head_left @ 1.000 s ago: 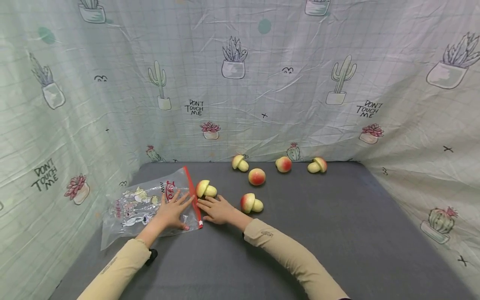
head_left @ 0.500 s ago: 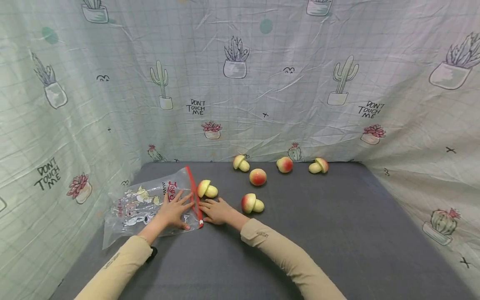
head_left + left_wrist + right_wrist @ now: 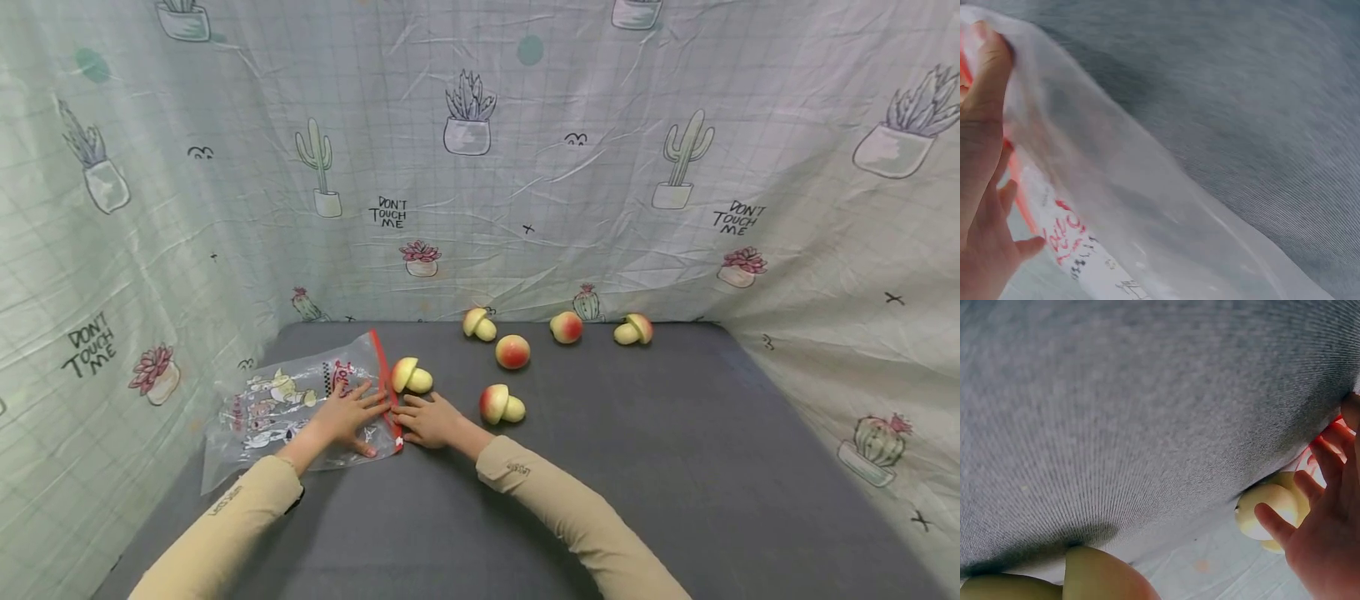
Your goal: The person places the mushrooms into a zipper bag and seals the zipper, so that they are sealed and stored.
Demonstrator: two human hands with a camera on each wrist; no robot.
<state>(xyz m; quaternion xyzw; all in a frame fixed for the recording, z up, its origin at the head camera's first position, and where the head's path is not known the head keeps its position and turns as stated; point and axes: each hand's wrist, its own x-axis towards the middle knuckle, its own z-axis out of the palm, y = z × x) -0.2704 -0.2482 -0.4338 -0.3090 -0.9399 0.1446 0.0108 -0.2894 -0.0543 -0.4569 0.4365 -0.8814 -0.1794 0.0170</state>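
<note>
1. The right hand [image 3: 433, 421] and its sleeve sit slightly farther left than a second ago; the left hand [image 3: 341, 417] keeps nearly the same place.
2. A clear plastic zip bag [image 3: 285, 400] lies, as before, on the left part of a dark-grey cloth-covered table [image 3: 660, 458], its closed end reaching the left edge.
3. Cartoon animals, red lettering and a black check pattern decorate the wrinkled plastic; a bright-red closure strip [image 3: 380, 362] runs down its right end to a pale slider [image 3: 398, 442] at the near corner.
4. The left hand, fingers spread wide, rests on the bag beside the strip; the right hand's fingers extend to the strip, though whether they pinch it cannot be told.
5. Just beyond the right hand lies a yellow-and-red toy mushroom [image 3: 411, 377]; five similar pieces, unmoved, lie rightward, three near the far edge.
</note>
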